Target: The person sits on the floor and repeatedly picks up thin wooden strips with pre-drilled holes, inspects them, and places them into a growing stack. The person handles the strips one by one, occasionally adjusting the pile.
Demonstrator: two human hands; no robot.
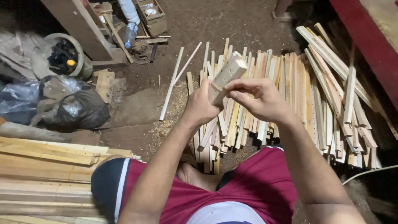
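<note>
Dozens of pale, flat wooden slats [290, 99] lie heaped on the brown dirt floor [224, 25], fanned out ahead of the seated person's maroon shorts [248, 186]. Stacked light timber planks [45, 174] sit at the lower left, with crumpled dark plastic bags [70, 103] beyond them. Above the heap, both hands are clamped on one short pale wooden block with small drilled holes [227, 74], tilted up to the right: the left hand [202, 105] closed around its lower end, the right hand [261, 97] pinching its side with fingertips pressed together.
</note>
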